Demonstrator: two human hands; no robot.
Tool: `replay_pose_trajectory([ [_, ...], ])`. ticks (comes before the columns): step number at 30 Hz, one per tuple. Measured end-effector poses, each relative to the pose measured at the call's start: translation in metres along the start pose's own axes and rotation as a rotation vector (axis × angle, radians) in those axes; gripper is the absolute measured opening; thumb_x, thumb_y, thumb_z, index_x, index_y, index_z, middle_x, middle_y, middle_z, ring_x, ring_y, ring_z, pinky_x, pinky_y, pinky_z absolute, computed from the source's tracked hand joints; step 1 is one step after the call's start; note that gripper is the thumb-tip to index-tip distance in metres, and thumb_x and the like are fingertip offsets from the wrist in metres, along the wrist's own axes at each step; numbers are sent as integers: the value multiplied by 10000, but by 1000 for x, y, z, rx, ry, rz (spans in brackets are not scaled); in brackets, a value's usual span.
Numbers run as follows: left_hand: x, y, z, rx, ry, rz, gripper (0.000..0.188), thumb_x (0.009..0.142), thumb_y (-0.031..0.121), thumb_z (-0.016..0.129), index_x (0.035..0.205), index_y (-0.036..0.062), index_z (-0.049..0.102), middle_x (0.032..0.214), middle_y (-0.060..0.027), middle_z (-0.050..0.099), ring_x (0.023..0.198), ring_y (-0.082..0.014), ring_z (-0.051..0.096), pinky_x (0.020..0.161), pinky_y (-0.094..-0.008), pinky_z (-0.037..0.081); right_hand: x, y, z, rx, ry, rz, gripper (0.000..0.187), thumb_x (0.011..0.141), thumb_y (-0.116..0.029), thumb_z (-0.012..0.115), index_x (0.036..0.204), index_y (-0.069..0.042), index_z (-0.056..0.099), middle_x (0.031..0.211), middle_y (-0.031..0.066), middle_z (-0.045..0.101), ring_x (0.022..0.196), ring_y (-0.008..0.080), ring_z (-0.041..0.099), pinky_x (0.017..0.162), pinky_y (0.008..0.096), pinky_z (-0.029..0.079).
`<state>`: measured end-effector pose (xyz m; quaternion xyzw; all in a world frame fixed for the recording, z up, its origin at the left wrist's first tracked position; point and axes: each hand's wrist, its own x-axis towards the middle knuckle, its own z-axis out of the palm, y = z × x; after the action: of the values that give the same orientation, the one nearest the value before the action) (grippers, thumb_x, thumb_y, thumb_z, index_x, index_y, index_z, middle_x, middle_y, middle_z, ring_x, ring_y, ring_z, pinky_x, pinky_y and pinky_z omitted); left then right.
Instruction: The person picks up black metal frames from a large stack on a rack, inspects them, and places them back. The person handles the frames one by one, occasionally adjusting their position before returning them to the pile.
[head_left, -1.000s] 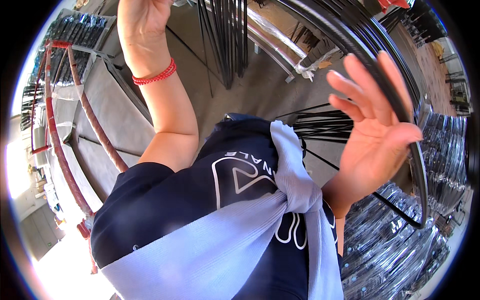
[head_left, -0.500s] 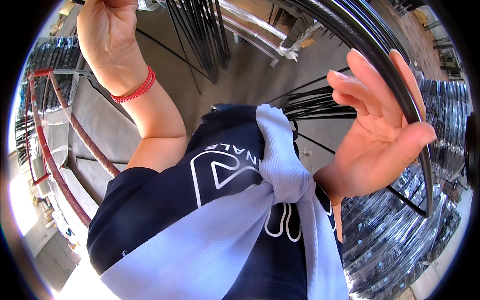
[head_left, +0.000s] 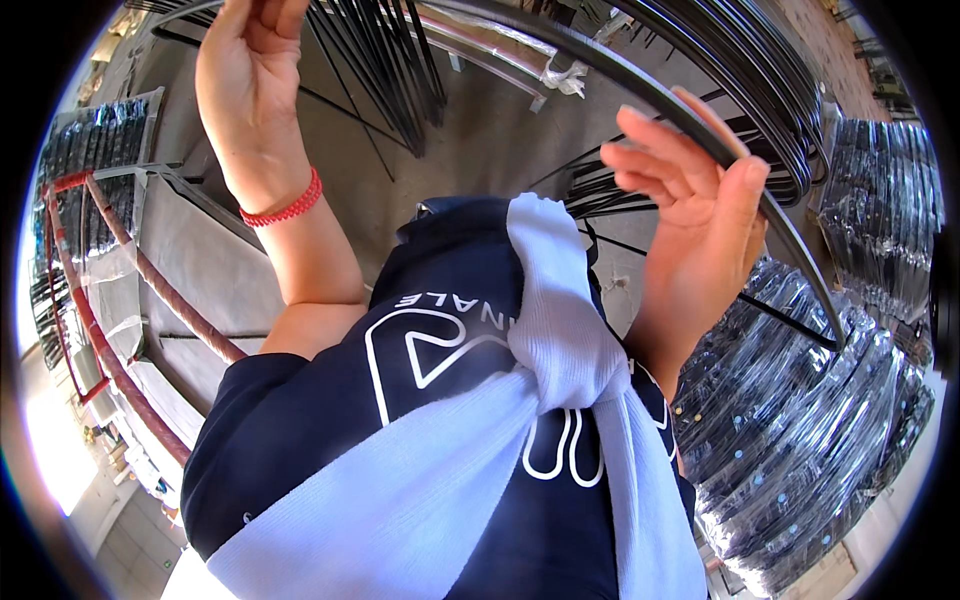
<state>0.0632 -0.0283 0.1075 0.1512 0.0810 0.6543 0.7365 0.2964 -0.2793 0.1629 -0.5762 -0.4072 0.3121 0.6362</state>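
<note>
A long, bent black tube [head_left: 590, 50] arcs across the top of the head view and curves down at the right to its end. My right hand [head_left: 695, 190] holds it, with the tube lying between the thumb and the fingers, which are only loosely bent. High at the left, my left hand [head_left: 250, 100] is raised, its fingers curled at the upper edge. A black length of tube passes at those fingers. The frame cuts off the fingertips and the tube's middle part there. A red beaded bracelet [head_left: 290, 205] circles my left wrist.
Bundles of thin black rods [head_left: 385, 70] stand ahead, and a stack of curved black tubes [head_left: 760, 60] is at the upper right. Stacks wrapped in clear film [head_left: 790, 430] are at my right. A red-brown metal frame [head_left: 125, 375] stands at my left.
My right hand has moved left with the tube, whose right end is now higher and further left. My left hand has shifted slightly right.
</note>
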Motion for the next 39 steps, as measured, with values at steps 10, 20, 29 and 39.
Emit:
replay_pose_trajectory([
  [10,-56,-1,39,384,-302,-106,237,949,131,399,971,-79,507,1081,-278,560,983,-295,601,775,-302,561,-29,0,-2,111,-28,10,623,915,-478,396,1132,95,511,896,212,650,741,257,664,658,305,536],
  [20,-79,20,18,346,-219,-135,269,942,177,437,1010,-74,506,1109,-293,538,1011,-316,585,819,-344,553,-55,21,-96,529,-104,-210,490,951,-442,312,962,-24,568,614,119,606,431,130,542,460,228,435],
  [29,-50,10,-2,618,-137,-112,255,925,197,480,991,-45,524,1096,-274,556,999,-273,599,712,-259,579,-44,44,-91,622,327,98,485,973,-373,298,736,-37,556,445,74,445,316,154,343,349,252,289],
  [39,5,-64,-28,796,-36,-274,237,945,163,423,989,-44,529,1144,-263,540,1063,-293,564,847,-316,531,16,112,-122,701,327,183,346,936,-316,459,831,-25,615,560,48,538,463,119,435,463,237,342],
])
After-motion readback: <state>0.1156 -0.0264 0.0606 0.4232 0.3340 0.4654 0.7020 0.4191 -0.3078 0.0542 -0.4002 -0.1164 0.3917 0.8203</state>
